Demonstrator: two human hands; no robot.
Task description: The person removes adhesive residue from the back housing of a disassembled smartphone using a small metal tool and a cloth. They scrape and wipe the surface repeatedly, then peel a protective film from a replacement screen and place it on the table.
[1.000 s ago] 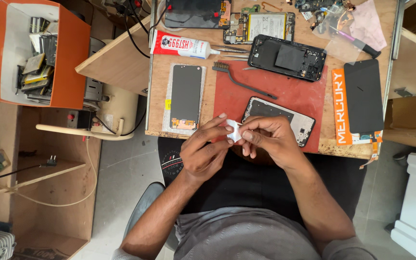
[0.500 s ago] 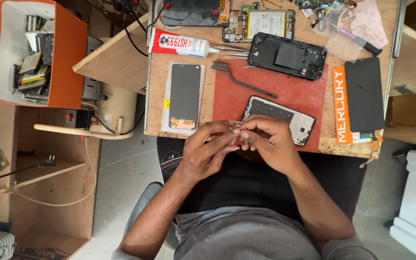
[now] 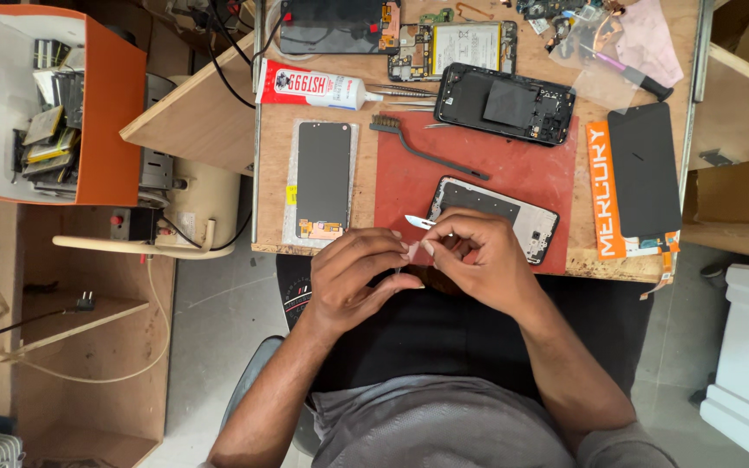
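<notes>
Head view: both hands meet at the near edge of the red mat point(image 3: 478, 178) on the worktop point(image 3: 322, 95). The right hand point(image 3: 478, 260) has its fingers pinched closed on a small scalpel blade point(image 3: 420, 222), tip pointing left. The left hand point(image 3: 353, 282) curls its fingers closed around a tiny pale piece point(image 3: 411, 252). A phone frame point(image 3: 513, 217) lies on the mat just beyond the right hand; a black screen panel point(image 3: 322, 178) lies left of the mat.
</notes>
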